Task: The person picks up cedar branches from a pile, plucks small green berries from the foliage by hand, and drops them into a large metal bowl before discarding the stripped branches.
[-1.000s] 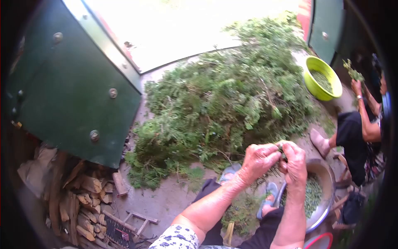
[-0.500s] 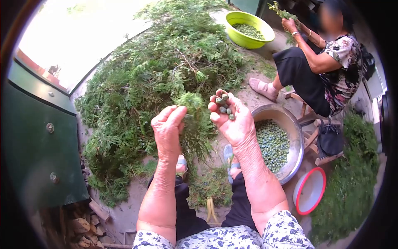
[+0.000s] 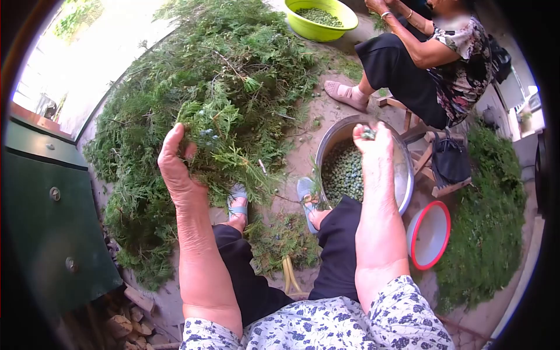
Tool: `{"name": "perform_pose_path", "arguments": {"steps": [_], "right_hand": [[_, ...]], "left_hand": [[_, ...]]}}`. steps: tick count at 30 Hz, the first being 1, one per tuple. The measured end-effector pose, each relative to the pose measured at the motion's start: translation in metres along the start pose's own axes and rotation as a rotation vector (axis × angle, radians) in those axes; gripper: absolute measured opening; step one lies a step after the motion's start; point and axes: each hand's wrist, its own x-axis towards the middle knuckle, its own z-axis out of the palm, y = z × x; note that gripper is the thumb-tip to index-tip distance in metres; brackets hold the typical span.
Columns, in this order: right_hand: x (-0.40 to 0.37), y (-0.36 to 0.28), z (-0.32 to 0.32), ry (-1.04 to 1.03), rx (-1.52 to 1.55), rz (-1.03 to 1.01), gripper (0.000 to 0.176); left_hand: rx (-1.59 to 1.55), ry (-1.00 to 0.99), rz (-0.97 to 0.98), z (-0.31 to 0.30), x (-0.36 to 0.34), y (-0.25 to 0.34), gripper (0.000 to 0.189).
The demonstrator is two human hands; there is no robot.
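Observation:
A leafy green sprig [image 3: 207, 131] with bluish berries is in my left hand [image 3: 181, 157], whose thumb and fingers curve around its near side. My right hand [image 3: 376, 140] is closed around several green berries [image 3: 368, 133], part of them showing at the fingers. It is over the large metal bowl [image 3: 404, 175], which holds many green berries [image 3: 343, 172]. Beyond my left hand lies a big pile of green branches [image 3: 233, 70].
A lime-green basin [image 3: 321, 29] of berries stands at the back. A co-worker [image 3: 431, 64] sits at the right, near a wooden stool with a black bag [image 3: 449, 160]. A red-rimmed bowl [image 3: 430, 236] and more greenery [image 3: 484, 233] lie at right. Green metal doors [image 3: 52, 227] stand left.
My left hand has moved left and now has a berry-bearing sprig. My right hand has moved right over the metal bowl and its fingers have closed over the berries. The view has shifted.

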Motion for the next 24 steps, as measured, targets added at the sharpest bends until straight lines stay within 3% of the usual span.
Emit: {"name": "perform_pose_path", "arguments": {"steps": [1,3,5,6,7,9,13,15,20,23,24], "right_hand": [[-0.007,-0.004,-0.003,0.079,-0.029,-0.122,0.036],[0.011,-0.014,-0.035,-0.093,-0.218,-0.21,0.051],[0.04,-0.012,-0.069,0.006,-0.448,-0.262,0.055],[0.013,-0.015,-0.053,0.115,-0.494,-0.187,0.056],[0.033,-0.013,-0.054,0.206,-0.498,-0.141,0.056],[0.043,-0.006,-0.045,0.072,-0.361,-0.009,0.051],[-0.029,0.011,0.016,-0.628,-0.329,-0.004,0.023],[-0.073,0.028,0.038,-0.736,-0.539,-0.114,0.019],[-0.147,0.066,0.049,-1.017,-0.744,-0.121,0.023],[-0.166,0.081,0.049,-1.108,-0.821,-0.104,0.028],[-0.162,0.08,0.049,-1.225,-0.984,-0.097,0.031]], "left_hand": [[-0.001,0.002,0.003,0.0,-0.002,0.002,0.011],[0.013,0.03,0.025,0.003,-0.009,0.01,0.011],[0.028,0.064,0.08,0.0,-0.006,0.013,0.012],[0.015,0.017,0.067,-0.004,-0.004,0.014,0.013],[0.004,-0.032,0.052,-0.008,0.0,0.014,0.014],[-0.018,-0.07,0.076,-0.016,0.006,0.012,0.017],[-0.083,-0.103,0.083,-0.02,0.012,0.008,0.017],[-0.059,-0.186,0.099,-0.022,0.012,0.006,0.017],[-0.054,-0.356,0.046,-0.026,0.017,-0.007,0.016],[0.024,-0.315,-0.08,-0.013,-0.001,0.0,0.016],[0.07,-0.221,-0.055,-0.009,-0.002,-0.003,0.017]]}}
